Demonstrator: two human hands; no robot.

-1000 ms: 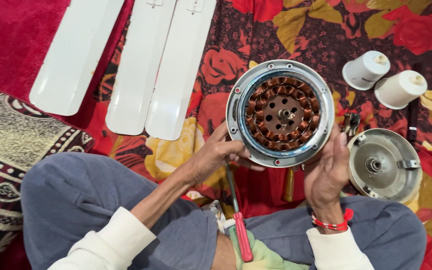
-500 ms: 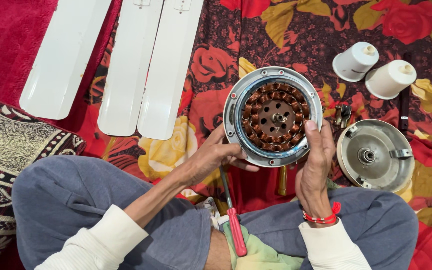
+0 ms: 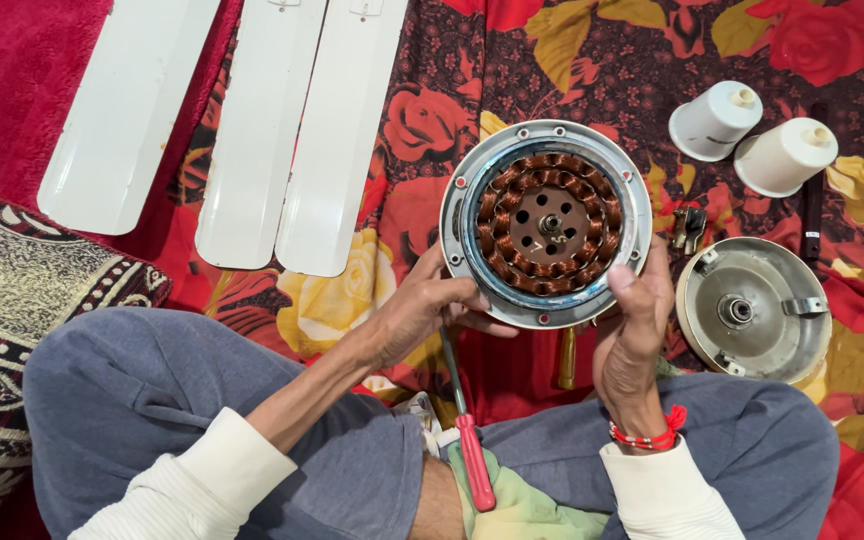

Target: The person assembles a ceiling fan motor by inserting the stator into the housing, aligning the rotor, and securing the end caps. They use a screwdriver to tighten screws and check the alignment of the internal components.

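Note:
I hold a round ceiling-fan motor (image 3: pixel 546 222) in front of me, its open face up, with a ring of copper windings around a dark centre and shaft. My left hand (image 3: pixel 422 310) grips its lower left rim. My right hand (image 3: pixel 634 318) grips its lower right rim, thumb over the edge; a red thread band sits on that wrist. A screwdriver with a red handle (image 3: pixel 474 460) lies across my lap below the motor.
A round metal motor cover (image 3: pixel 753 308) lies at the right. Two white cup-shaped canopies (image 3: pixel 714 120) (image 3: pixel 784 157) stand behind it, with small metal parts (image 3: pixel 690 227) and a dark rod (image 3: pixel 812 215) nearby. Three white fan blades (image 3: pixel 257 130) lie at the upper left on the flowered cloth.
The motor has turned slightly in my hands and my right thumb has shifted up onto its rim. The view has drifted a little.

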